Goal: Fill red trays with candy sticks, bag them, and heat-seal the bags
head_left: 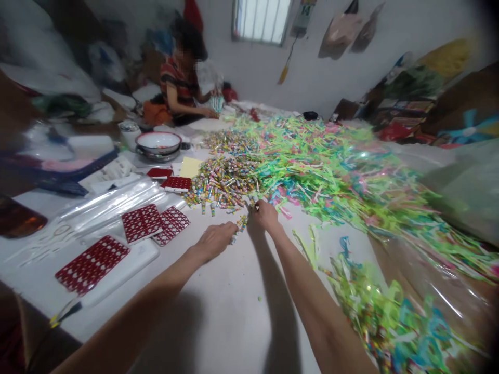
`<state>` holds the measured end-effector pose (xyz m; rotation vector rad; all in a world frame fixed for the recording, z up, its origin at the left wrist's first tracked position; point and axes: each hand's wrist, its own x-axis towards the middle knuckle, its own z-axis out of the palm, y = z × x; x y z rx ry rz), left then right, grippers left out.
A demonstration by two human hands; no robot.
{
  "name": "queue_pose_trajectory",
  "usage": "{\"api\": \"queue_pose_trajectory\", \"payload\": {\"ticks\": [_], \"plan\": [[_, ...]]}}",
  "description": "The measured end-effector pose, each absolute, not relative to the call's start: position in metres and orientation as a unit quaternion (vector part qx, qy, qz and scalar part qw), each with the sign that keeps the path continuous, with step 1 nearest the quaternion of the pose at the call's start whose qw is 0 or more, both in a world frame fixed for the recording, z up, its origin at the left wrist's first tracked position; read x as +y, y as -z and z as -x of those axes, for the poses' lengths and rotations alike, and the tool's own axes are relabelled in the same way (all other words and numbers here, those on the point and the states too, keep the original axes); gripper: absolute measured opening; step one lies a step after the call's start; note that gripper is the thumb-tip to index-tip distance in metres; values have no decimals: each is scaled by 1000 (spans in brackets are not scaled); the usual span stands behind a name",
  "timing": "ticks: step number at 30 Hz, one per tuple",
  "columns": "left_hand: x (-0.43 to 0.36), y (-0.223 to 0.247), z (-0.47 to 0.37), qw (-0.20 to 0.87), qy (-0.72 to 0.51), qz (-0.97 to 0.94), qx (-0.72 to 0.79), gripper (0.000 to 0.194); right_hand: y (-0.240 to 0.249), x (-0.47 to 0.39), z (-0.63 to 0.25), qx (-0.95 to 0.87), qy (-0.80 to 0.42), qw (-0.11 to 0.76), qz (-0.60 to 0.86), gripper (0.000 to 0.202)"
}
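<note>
"Where are the hands?"

"The left hand [219, 240] closes on a few small printed tubes [241, 223] over a white counter [230, 311]. The right hand [265, 214] is near it, fingers curled, at the front of a tube pile [224, 179]; its grip is unclear."

"And around them?"

"Left, dark red patterned panels [142, 222] and clear plastic sheeting [117, 200]; right, a broad heap of neon ribbons [312, 166]."

"Farther back?"

"A red-rimmed bowl [158, 141], and a person [183, 83] in a striped top, seen beyond it."
</note>
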<state>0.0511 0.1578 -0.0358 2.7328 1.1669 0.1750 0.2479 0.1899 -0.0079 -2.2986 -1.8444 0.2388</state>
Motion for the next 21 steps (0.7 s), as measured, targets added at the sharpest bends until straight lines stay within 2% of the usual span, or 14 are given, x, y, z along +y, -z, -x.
{"api": "queue_pose_trajectory", "payload": {"ticks": [5,9,11,12,14,16,18,21], "plan": [[164,37,-58,84,-6,-935,346,34,14,217,-233,-585,-119,92,797,26],[160,41,-55,105,-37,-923,368,24,7,194,-245,-585,-167,108,786,15],[154,43,-56,113,-72,-910,392,20,-1,167,-253,-597,-208,120,766,18],[150,43,-57,160,-123,-887,415,17,-4,151,-256,-607,-236,139,746,20],[139,45,-63,331,-266,-778,462,13,-10,114,-259,-628,-303,191,690,19],[123,45,-74,496,-379,-622,472,25,-14,78,-256,-652,-335,222,643,15],[104,45,-88,558,-417,-545,466,35,-17,48,-248,-681,-292,191,644,11],[77,44,-106,573,-448,-507,463,42,-18,17,-234,-705,-181,107,677,9]]}}
